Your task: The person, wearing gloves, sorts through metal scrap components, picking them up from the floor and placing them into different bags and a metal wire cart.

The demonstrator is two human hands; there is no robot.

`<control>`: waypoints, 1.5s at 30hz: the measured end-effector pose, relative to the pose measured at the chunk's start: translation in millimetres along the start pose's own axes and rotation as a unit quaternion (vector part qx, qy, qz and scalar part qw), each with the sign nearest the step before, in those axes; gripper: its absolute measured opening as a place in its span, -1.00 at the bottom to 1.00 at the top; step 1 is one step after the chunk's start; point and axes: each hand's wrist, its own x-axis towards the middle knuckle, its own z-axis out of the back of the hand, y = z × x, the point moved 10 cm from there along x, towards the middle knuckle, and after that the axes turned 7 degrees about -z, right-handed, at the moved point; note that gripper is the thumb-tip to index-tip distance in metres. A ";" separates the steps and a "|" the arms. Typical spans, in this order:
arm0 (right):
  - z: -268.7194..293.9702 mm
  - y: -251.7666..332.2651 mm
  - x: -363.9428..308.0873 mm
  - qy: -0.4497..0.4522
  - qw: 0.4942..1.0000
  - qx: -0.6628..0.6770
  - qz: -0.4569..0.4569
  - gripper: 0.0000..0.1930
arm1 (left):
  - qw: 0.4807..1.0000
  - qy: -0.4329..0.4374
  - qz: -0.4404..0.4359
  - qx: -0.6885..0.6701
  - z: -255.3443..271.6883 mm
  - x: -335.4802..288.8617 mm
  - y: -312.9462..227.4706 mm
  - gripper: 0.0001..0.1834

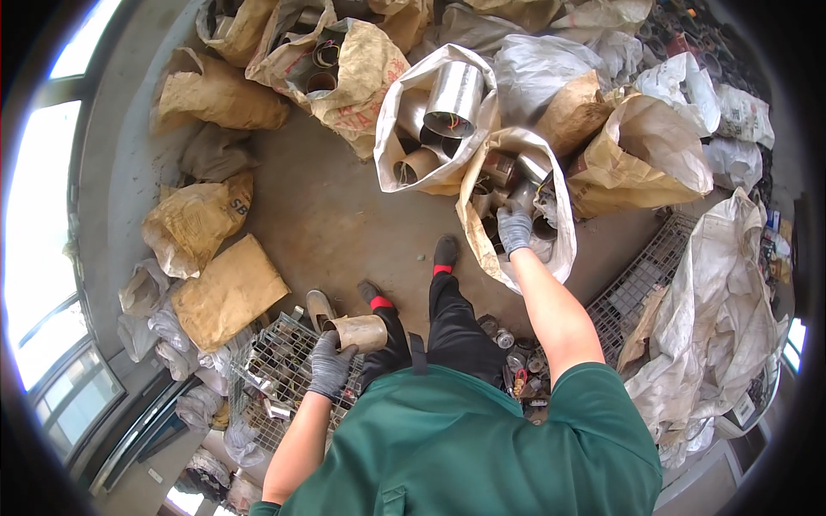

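My left hand (329, 368), in a grey glove, is closed around the rim of a short, dull metal cylinder (361, 333), held above a wire basket and in front of my left leg. My right arm stretches forward, and my right hand (516, 229), also gloved in grey, is inside an open sack (564, 245) with a white inner lining. Metal cylinders (498, 169) and other scrap parts lie around that hand in the sack. Its fingertips point down among the parts, and their grip is hidden.
Another sack (387, 129) beyond holds a large shiny cylinder (456, 90). Brown sacks (645, 159) ring the concrete floor (344, 224). A wire basket (284, 344) with small parts stands by my left leg; a wire grate (641, 267) lies to the right. Loose scrap (520, 365) sits near my right leg.
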 end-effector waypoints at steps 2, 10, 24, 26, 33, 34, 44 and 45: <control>4.7 -63.2 15.6 -0.055 0.997 0.042 -0.033 -0.72 | 1.000 0.017 -0.019 0.002 -6.0 9.9 -12.3 -0.60; -36.7 -47.6 74.9 0.082 0.908 0.374 -0.170 -0.57 | 0.999 0.036 0.007 -0.009 -12.8 12.0 -3.8 -0.60; -24.7 -75.7 67.3 0.067 0.932 -0.357 -0.010 -0.43 | 0.996 0.064 -0.012 0.063 -14.8 -7.7 5.7 -0.60; -24.4 -71.0 70.4 0.102 0.929 -0.357 0.005 -0.48 | 0.993 0.077 -0.012 0.089 -13.8 -2.5 -6.6 -0.59; 39.3 -30.0 21.8 0.078 0.971 -0.216 0.063 -0.60 | 0.997 0.055 -0.034 0.053 -12.8 9.0 -3.9 -0.60; 54.9 -23.9 3.6 0.067 0.986 -0.141 0.055 -0.58 | 0.997 0.052 -0.028 0.040 -13.4 9.9 -2.3 -0.61; 105.4 76.8 -158.2 0.191 0.961 0.170 -0.107 -0.51 | 0.997 -0.046 -0.062 0.027 13.8 31.9 -12.6 -0.37; 108.2 97.7 -173.7 0.189 0.962 0.185 -0.076 -0.52 | 0.996 -0.047 -0.066 0.036 17.9 35.0 -17.8 -0.34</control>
